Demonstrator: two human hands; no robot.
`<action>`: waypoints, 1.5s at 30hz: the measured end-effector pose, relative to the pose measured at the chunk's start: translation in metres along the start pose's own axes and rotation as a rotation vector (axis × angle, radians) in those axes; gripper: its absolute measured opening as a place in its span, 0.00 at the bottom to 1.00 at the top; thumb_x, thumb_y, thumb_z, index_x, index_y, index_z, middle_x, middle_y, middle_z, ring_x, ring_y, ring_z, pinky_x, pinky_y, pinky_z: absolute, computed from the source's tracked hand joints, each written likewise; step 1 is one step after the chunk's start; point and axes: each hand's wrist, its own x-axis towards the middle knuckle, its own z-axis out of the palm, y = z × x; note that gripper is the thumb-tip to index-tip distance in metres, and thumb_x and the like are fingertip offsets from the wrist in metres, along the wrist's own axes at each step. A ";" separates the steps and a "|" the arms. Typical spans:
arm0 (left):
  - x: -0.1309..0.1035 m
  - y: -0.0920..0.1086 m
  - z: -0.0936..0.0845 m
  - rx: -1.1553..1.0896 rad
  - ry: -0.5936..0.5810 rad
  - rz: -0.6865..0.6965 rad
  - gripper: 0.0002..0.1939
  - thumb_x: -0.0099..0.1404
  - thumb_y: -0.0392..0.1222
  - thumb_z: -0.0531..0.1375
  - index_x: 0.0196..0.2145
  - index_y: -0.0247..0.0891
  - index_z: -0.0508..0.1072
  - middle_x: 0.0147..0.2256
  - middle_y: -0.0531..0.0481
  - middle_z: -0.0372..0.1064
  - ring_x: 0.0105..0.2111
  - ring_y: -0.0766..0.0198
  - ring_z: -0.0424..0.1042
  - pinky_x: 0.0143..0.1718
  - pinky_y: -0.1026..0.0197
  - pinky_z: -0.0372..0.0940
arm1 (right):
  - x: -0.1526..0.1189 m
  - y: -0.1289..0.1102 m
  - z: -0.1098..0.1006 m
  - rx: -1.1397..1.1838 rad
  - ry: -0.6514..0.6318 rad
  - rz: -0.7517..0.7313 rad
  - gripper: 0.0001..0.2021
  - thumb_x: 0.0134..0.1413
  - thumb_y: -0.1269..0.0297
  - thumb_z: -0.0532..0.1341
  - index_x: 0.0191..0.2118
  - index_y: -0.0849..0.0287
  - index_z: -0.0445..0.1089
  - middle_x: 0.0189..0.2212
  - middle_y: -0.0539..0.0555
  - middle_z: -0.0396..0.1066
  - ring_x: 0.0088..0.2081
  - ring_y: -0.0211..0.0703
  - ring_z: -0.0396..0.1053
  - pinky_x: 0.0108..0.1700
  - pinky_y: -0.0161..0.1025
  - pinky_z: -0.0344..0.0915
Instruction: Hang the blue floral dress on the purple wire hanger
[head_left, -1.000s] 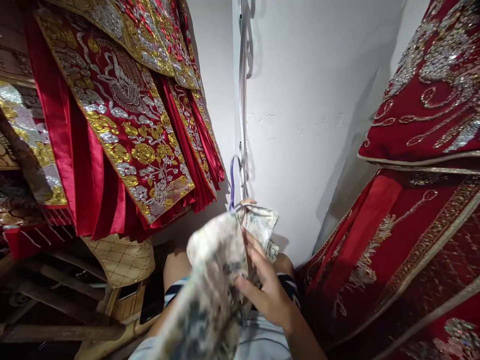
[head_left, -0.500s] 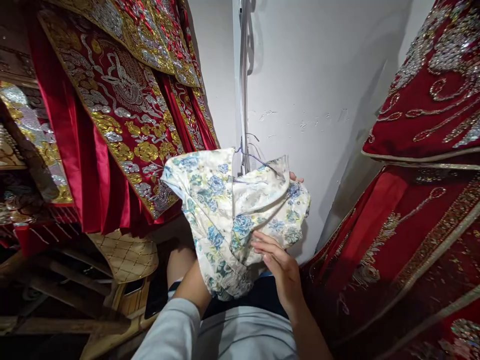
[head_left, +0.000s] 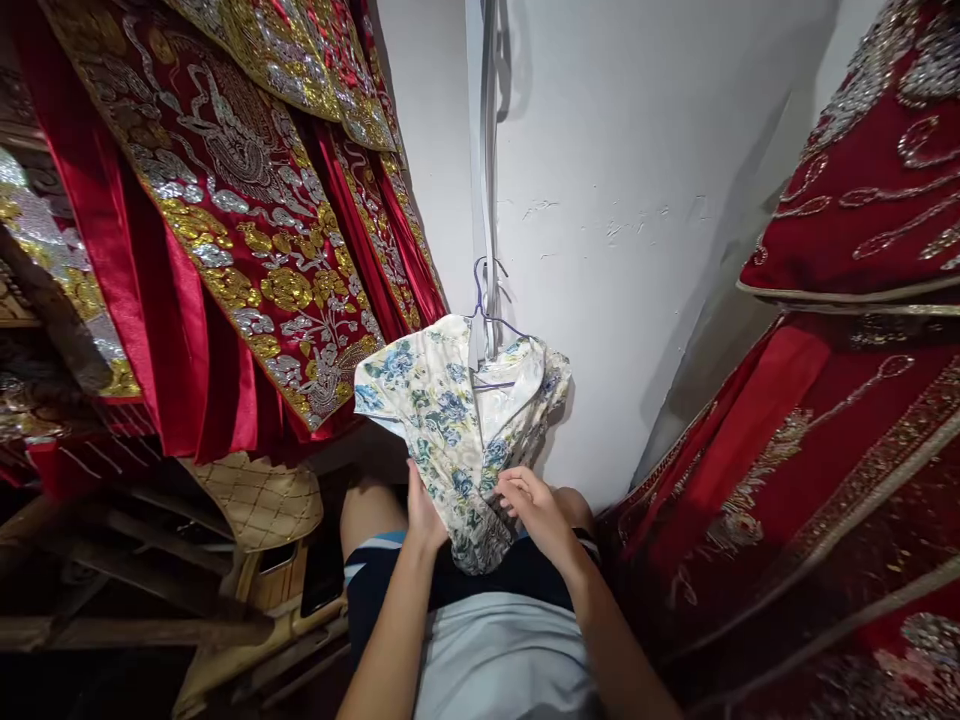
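Note:
A cream blouse (head_left: 450, 425) with blue flowers and green leaves hangs on a thin purple wire hanger (head_left: 480, 288) in front of me. Its neckline is a V, and its gathered bottom lies near my lap. My left hand (head_left: 426, 515) holds the blouse's lower left side, with part of the hand hidden by the cloth. On the lower front, my right hand (head_left: 536, 508) has its fingers bent together and pinches the fabric beside the overlapping edge.
Red costumes with gold and silver sequins (head_left: 285, 290) hang at the left, and another beaded red garment (head_left: 840, 250) at the right. A white metal pole (head_left: 480, 120) stands against the pale wall (head_left: 615, 130). A bamboo chair (head_left: 225, 630) with a dark phone (head_left: 322, 578) is at lower left.
My left hand has come out from inside and behind the blouse to its left side. The blouse now hangs straighter and narrower, the hanger upright. My right hand's fingers have curled in on the front.

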 end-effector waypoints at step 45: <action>0.016 -0.045 0.024 0.525 0.029 0.245 0.05 0.62 0.42 0.58 0.33 0.39 0.69 0.30 0.48 0.69 0.32 0.59 0.71 0.36 0.58 0.65 | 0.135 -0.163 0.014 0.269 0.076 -0.219 0.08 0.49 0.64 0.64 0.26 0.64 0.75 0.15 0.48 0.65 0.15 0.28 0.54 0.16 0.31 0.44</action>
